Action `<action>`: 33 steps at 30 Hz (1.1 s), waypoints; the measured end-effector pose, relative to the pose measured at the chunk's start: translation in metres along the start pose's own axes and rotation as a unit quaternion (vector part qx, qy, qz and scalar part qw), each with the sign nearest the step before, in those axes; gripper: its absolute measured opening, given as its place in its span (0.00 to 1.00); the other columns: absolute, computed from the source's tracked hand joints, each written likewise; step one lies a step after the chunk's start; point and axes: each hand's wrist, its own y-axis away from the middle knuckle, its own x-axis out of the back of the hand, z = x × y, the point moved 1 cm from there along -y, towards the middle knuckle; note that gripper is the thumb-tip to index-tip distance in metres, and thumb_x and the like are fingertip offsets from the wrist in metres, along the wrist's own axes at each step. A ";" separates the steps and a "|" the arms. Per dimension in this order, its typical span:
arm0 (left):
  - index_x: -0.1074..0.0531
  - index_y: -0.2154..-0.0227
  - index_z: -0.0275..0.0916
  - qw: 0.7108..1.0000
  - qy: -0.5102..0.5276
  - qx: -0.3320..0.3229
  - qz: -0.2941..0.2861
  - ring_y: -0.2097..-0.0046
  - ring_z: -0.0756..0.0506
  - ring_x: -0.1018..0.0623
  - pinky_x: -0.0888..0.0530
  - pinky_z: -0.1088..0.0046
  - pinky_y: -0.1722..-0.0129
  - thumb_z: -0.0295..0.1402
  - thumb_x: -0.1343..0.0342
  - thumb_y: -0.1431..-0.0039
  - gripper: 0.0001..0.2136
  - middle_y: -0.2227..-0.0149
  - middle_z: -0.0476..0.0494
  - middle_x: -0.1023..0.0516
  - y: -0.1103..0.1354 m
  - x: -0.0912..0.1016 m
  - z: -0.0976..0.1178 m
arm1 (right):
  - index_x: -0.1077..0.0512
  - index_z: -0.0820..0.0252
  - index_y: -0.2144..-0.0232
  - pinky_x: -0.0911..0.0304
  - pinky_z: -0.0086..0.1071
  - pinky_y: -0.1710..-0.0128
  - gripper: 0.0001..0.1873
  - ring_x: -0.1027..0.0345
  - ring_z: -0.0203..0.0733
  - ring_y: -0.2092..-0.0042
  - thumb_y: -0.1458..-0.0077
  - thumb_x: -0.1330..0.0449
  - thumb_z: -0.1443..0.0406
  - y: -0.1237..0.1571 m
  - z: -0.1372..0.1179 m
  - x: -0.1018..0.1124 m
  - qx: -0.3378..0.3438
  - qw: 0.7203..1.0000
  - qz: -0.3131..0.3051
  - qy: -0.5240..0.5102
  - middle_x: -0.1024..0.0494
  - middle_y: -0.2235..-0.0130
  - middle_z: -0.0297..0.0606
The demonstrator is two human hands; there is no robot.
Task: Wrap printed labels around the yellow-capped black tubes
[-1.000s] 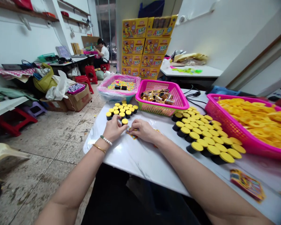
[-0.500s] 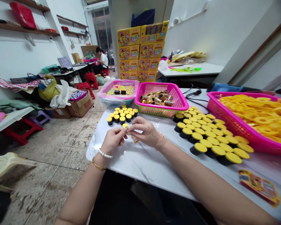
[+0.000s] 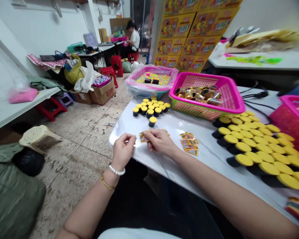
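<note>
Over the table's front edge, my left hand [image 3: 124,149] is closed in a pinch, and I cannot make out anything in it. To its right, my right hand [image 3: 161,141] pinches at a colourful printed label [image 3: 143,136], with more of the same print partly hidden behind the fingers. A small black tub with a yellow lid [image 3: 152,121] stands alone just beyond the hands. Behind it is a cluster of similar tubs [image 3: 150,113]. More printed labels [image 3: 188,143] lie in a loose pile right of my right hand.
Many lidded tubs [image 3: 257,147] cover the table's right side. Behind stand a pink basket of wrapped pieces [image 3: 206,114] and a plastic-lined tub of coloured beads [image 3: 132,87]. Another pink basket [image 3: 284,113] is at far right. A person [image 3: 134,38] sits in the background.
My hands, together before, are now apart, with the right one at the labels. The lone tub, partly hidden by my fingers before, now shows fully. The view has turned left.
</note>
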 end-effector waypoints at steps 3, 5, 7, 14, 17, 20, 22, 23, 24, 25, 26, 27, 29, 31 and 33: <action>0.28 0.72 0.36 0.999 0.020 -0.008 0.044 0.83 0.56 0.39 0.44 0.79 0.84 0.46 0.39 0.44 0.16 0.79 0.54 0.33 0.011 -0.001 -0.002 | 0.30 0.59 0.76 0.49 0.26 0.86 0.26 0.45 0.30 0.86 0.46 0.43 0.43 0.001 0.004 0.001 -0.016 1.000 0.014 -0.008 0.34 0.86 0.27; 0.26 0.71 0.36 0.998 -0.003 -0.027 0.055 0.82 0.56 0.37 0.41 0.79 0.82 0.44 0.41 0.41 0.14 0.78 0.51 0.30 0.018 -0.001 -0.003 | 0.31 0.59 0.77 0.49 0.27 0.86 0.26 0.44 0.31 0.85 0.47 0.42 0.42 0.000 0.006 0.004 -0.008 1.000 0.009 -0.013 0.34 0.85 0.28; 0.24 0.70 0.36 0.996 -0.034 -0.054 0.059 0.79 0.55 0.34 0.37 0.78 0.80 0.42 0.42 0.39 0.14 0.76 0.49 0.27 0.023 0.000 -0.004 | 0.32 0.58 0.78 0.49 0.27 0.85 0.26 0.44 0.30 0.85 0.46 0.42 0.43 -0.001 0.007 0.005 0.008 1.000 0.005 -0.004 0.33 0.84 0.28; 0.19 0.66 0.36 0.983 -0.085 -0.148 0.063 0.67 0.48 0.24 0.28 0.74 0.67 0.36 0.41 0.39 0.09 0.68 0.42 0.21 0.019 -0.008 -0.007 | 0.33 0.59 0.81 0.50 0.28 0.81 0.26 0.45 0.30 0.82 0.39 0.45 0.48 0.001 0.012 0.006 0.071 0.995 -0.008 0.076 0.34 0.84 0.29; 0.20 0.67 0.36 0.985 -0.089 -0.130 0.073 0.68 0.49 0.25 0.28 0.74 0.67 0.35 0.39 0.40 0.08 0.68 0.43 0.21 0.017 -0.010 -0.012 | 0.33 0.59 0.81 0.49 0.28 0.79 0.25 0.44 0.31 0.80 0.39 0.46 0.49 0.002 0.012 0.006 0.095 0.990 -0.004 0.107 0.33 0.83 0.30; 0.22 0.71 0.36 0.987 -0.065 -0.105 0.105 0.72 0.51 0.29 0.31 0.76 0.72 0.36 0.38 0.42 0.08 0.72 0.46 0.25 0.016 -0.009 -0.016 | 0.34 0.58 0.81 0.49 0.29 0.78 0.25 0.44 0.31 0.80 0.38 0.46 0.50 0.002 0.012 0.005 0.113 0.987 0.014 0.117 0.34 0.83 0.30; 0.24 0.72 0.36 0.987 -0.051 -0.103 0.115 0.73 0.52 0.29 0.31 0.76 0.72 0.36 0.38 0.43 0.08 0.73 0.48 0.26 0.016 -0.010 -0.017 | 0.34 0.58 0.81 0.49 0.29 0.78 0.24 0.45 0.32 0.80 0.38 0.46 0.51 0.002 0.012 0.005 0.121 0.986 0.023 0.112 0.35 0.83 0.29; 0.23 0.71 0.36 0.987 -0.048 -0.106 0.114 0.72 0.51 0.28 0.30 0.76 0.71 0.36 0.37 0.43 0.07 0.72 0.47 0.25 0.016 -0.010 -0.017 | 0.34 0.58 0.81 0.49 0.29 0.78 0.24 0.45 0.32 0.80 0.38 0.46 0.51 0.002 0.012 0.005 0.123 0.986 0.020 0.112 0.35 0.83 0.29; 0.22 0.70 0.36 0.987 -0.047 -0.109 0.108 0.71 0.51 0.27 0.29 0.76 0.70 0.36 0.37 0.43 0.07 0.71 0.46 0.24 0.015 -0.011 -0.017 | 0.34 0.58 0.81 0.49 0.29 0.78 0.24 0.45 0.32 0.80 0.38 0.46 0.52 0.002 0.012 0.004 0.124 0.986 0.012 0.114 0.35 0.83 0.29; 0.22 0.69 0.36 0.987 -0.047 -0.112 0.104 0.69 0.50 0.26 0.29 0.75 0.69 0.36 0.37 0.44 0.07 0.69 0.45 0.23 0.015 -0.012 -0.017 | 0.34 0.58 0.80 0.49 0.29 0.78 0.23 0.45 0.32 0.80 0.38 0.46 0.52 0.001 0.012 0.004 0.126 0.985 0.004 0.117 0.35 0.83 0.29; 0.21 0.68 0.36 0.987 -0.045 -0.115 0.103 0.68 0.50 0.25 0.28 0.75 0.68 0.36 0.37 0.44 0.07 0.68 0.44 0.22 0.015 -0.013 -0.017 | 0.34 0.58 0.80 0.49 0.28 0.78 0.23 0.45 0.32 0.80 0.38 0.46 0.53 0.001 0.013 0.003 0.130 0.984 -0.002 0.119 0.35 0.83 0.29; 0.21 0.67 0.37 0.986 -0.045 -0.119 0.103 0.68 0.49 0.24 0.27 0.74 0.67 0.36 0.36 0.44 0.07 0.67 0.43 0.21 0.014 -0.014 -0.017 | 0.34 0.58 0.80 0.49 0.28 0.78 0.23 0.45 0.32 0.80 0.37 0.47 0.53 0.001 0.013 0.002 0.138 0.983 -0.006 0.124 0.35 0.83 0.29; 0.20 0.68 0.37 0.984 -0.047 -0.134 0.105 0.67 0.49 0.24 0.27 0.74 0.67 0.36 0.36 0.45 0.07 0.67 0.42 0.21 0.013 -0.016 -0.016 | 0.35 0.58 0.81 0.49 0.28 0.77 0.23 0.45 0.32 0.79 0.37 0.47 0.54 0.001 0.014 0.001 0.164 0.976 -0.010 0.141 0.36 0.83 0.28; 0.19 0.69 0.37 0.984 -0.047 -0.135 0.102 0.68 0.49 0.24 0.27 0.74 0.69 0.36 0.34 0.48 0.07 0.67 0.42 0.21 0.011 -0.016 -0.014 | 0.37 0.58 0.82 0.49 0.28 0.78 0.23 0.45 0.32 0.79 0.37 0.48 0.55 0.001 0.014 0.001 0.190 0.967 -0.013 0.172 0.37 0.83 0.28; 0.19 0.69 0.37 0.992 -0.029 -0.088 0.086 0.75 0.51 0.27 0.30 0.76 0.76 0.38 0.33 0.49 0.09 0.71 0.44 0.21 0.006 -0.017 -0.013 | 0.36 0.58 0.83 0.49 0.28 0.78 0.24 0.44 0.32 0.80 0.37 0.48 0.56 0.000 0.013 0.005 0.210 0.955 0.011 0.208 0.37 0.83 0.29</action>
